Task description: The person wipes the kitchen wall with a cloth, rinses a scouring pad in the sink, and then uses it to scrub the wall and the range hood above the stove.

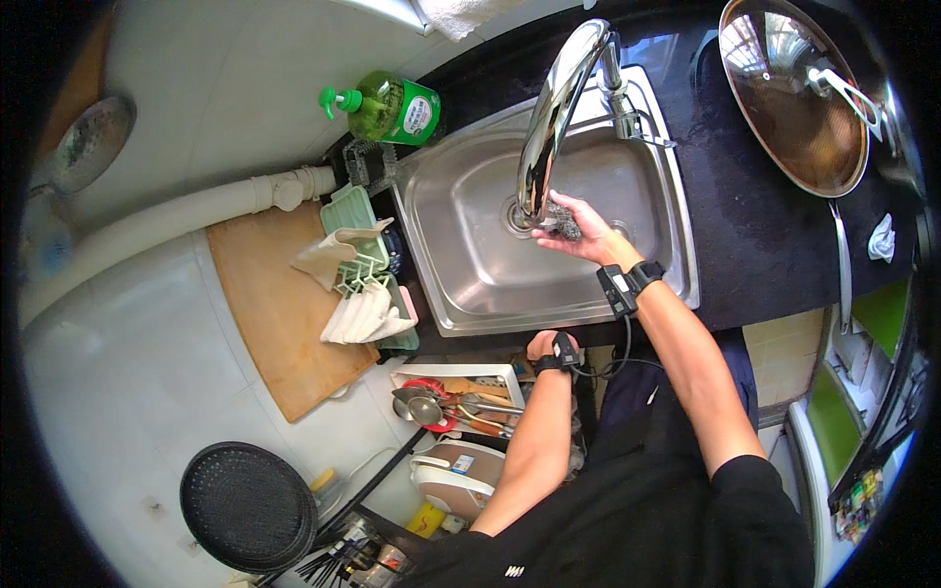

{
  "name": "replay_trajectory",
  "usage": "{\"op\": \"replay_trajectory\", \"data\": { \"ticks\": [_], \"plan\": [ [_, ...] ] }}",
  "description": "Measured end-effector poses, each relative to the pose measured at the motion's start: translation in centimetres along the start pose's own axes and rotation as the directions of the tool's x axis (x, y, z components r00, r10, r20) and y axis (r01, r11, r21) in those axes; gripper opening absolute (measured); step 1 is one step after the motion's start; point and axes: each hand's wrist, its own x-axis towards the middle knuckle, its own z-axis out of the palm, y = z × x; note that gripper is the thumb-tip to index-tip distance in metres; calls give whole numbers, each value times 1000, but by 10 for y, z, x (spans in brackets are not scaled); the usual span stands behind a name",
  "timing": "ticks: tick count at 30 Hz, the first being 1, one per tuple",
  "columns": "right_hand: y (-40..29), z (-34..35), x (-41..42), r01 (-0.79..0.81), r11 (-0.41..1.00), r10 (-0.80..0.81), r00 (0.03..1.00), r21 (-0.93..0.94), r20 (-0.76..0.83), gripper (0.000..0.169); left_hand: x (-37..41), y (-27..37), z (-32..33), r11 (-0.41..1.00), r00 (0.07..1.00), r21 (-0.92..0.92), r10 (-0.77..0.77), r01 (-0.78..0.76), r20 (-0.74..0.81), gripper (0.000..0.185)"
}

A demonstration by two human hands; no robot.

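Note:
My right hand is over the stainless steel sink, under the spout of the chrome faucet. A grey steel wool scourer rests against its palm and fingers, close to the spout's mouth. I cannot tell if water is running. My left hand is low at the front edge of the black countertop. Its fingers are mostly hidden, so what it may touch does not show. Both wrists wear black straps with small devices, joined by a cable.
A green pump bottle stands behind the sink's left corner. Left are a green drying rack with cloths and a wooden cutting board. A lidded pan sits on the right. Below left, a drawer holds utensils.

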Motion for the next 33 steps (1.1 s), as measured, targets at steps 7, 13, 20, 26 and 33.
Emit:
{"op": "replay_trajectory", "data": {
  "ticks": [7, 13, 20, 26, 33],
  "plan": [
    [2, -17, 12, -37, 986, 26, 998, 165, 65, 20, -35, -12, 3, 991, 984, -97, 72, -89, -163, 5],
    [2, -3, 4, 75, 979, -92, 992, 192, 86, 23, -54, -15, 5, 168, 994, -985, -94, -37, -53, 3],
    [11, 11, 5, 66, 947, -103, 989, 316, 104, 27, 13, 2, 4, 986, 971, -82, 124, -143, -203, 13],
    [7, 0, 6, 95, 966, -120, 989, 242, 90, 16, 19, 13, 6, 988, 976, -46, 137, -146, -171, 18],
    [13, -22, 22, 208, 978, -202, 968, 24, -150, 14, -6, 2, 5, 532, 994, -840, 60, -106, -88, 23]
  ]
}}
